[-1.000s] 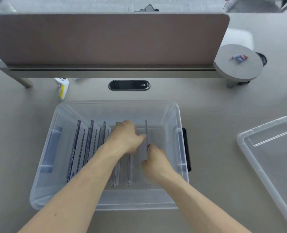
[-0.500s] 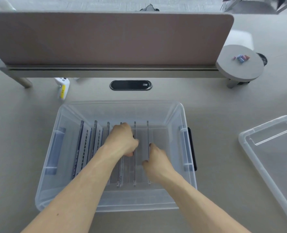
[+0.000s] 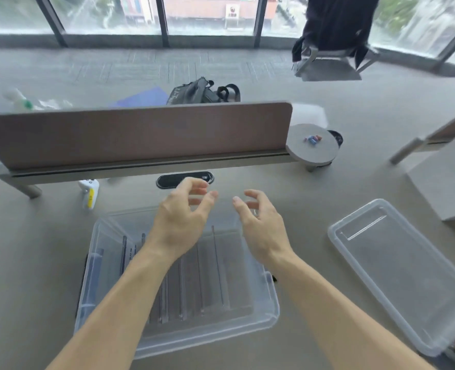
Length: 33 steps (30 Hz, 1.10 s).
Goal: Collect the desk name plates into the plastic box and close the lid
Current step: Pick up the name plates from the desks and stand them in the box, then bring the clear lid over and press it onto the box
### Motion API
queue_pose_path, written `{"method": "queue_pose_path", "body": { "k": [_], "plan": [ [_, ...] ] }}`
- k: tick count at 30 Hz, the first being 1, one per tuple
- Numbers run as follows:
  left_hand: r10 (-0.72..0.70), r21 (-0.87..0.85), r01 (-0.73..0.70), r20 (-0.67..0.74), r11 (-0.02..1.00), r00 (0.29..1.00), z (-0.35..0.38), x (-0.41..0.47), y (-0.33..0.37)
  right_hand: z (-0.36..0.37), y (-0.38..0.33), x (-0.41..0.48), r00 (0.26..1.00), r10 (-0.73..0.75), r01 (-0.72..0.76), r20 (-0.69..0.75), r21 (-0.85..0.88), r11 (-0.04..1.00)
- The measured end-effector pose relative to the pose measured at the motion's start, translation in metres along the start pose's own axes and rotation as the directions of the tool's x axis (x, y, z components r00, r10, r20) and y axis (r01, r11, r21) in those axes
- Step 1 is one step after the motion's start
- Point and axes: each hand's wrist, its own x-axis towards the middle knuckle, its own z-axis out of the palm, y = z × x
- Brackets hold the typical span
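The name plates stand on edge in the clear plastic box, looking stiff, slick and light, while the left hand and right hand hover above with fingers spread, holding nothing; the thin lid, probably flexible, lies apart at right, best lifted by its long edges.

Left forearm covers part of name plates in plastic box; plate print too small to read. Lid at 4 o'clock, its near corner blurred. Fingertips motion-smeared. Small bits on round shelf at 1 o'clock: can't ID. Both arms cut by bottom edge.
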Motion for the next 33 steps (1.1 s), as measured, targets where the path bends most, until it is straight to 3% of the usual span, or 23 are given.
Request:
{"method": "queue_pose_path", "body": {
  "k": [5, 8, 14, 19, 25, 33],
  "plan": [
    [0.107, -0.272, -0.085, 0.068, 0.959, 0.992, 0.026, 0.014, 0.089, -0.086, -0.022, -0.018, 0.968, 0.054, -0.011, -0.246, 0.172, 0.985],
    [0.165, -0.292, -0.113, 0.161, 0.950, 0.973, 0.060, 0.012, 0.133, -0.146, -0.017, -0.035, 0.901, 0.089, 0.025, -0.425, 0.255, 0.967],
    [0.195, -0.291, -0.118, 0.250, 0.949, 0.948, 0.138, 0.002, 0.187, -0.258, 0.028, -0.054, 0.776, 0.202, 0.037, -0.598, 0.362, 0.931],
    [0.084, -0.251, 0.011, 0.367, 0.968, 0.927, 0.229, 0.007, 0.210, -0.332, 0.091, -0.049, 0.715, 0.306, -0.023, -0.628, 0.416, 0.909],
    [-0.095, -0.045, 0.128, 0.447, 0.991, 0.890, 0.344, 0.027, 0.186, -0.383, 0.203, -0.026, 0.672, 0.449, -0.172, -0.589, 0.466, 0.868],
    [-0.187, 0.208, 0.094, 0.495, 0.974, 0.849, 0.467, 0.069, 0.112, -0.390, 0.346, 0.017, 0.547, 0.651, -0.457, -0.526, 0.464, 0.759]
  ]
}}
